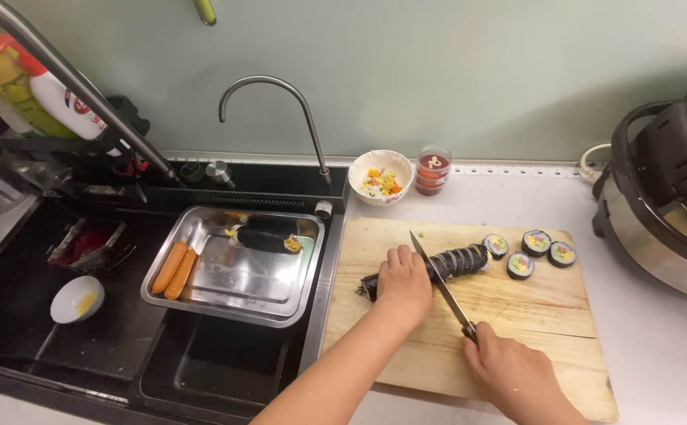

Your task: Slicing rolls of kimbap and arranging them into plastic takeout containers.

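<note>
We see a black sink on the left side, and over it sits a steel tray with two orange sausages and one more dark seaweed roll inside. A curved tap stands behind the tray. On the right edge there is a big round cooker with its lid open.

Between them, on the white counter, lies a wooden cutting board. On the board lies a long seaweed rice roll, from left to right. Our left hand presses down on the left part of this roll, the fingers closed over it from above. Our right hand is closed around the dark handle of a knife; its blade goes up and to the left and meets the roll just beside the left hand.

To the right of the roll, four cut slices lie flat on the board, showing the coloured filling. Behind the board stand a small white bowl with chopped filling and a small clear cup of red sauce. One white bowl lies in the sink.
</note>
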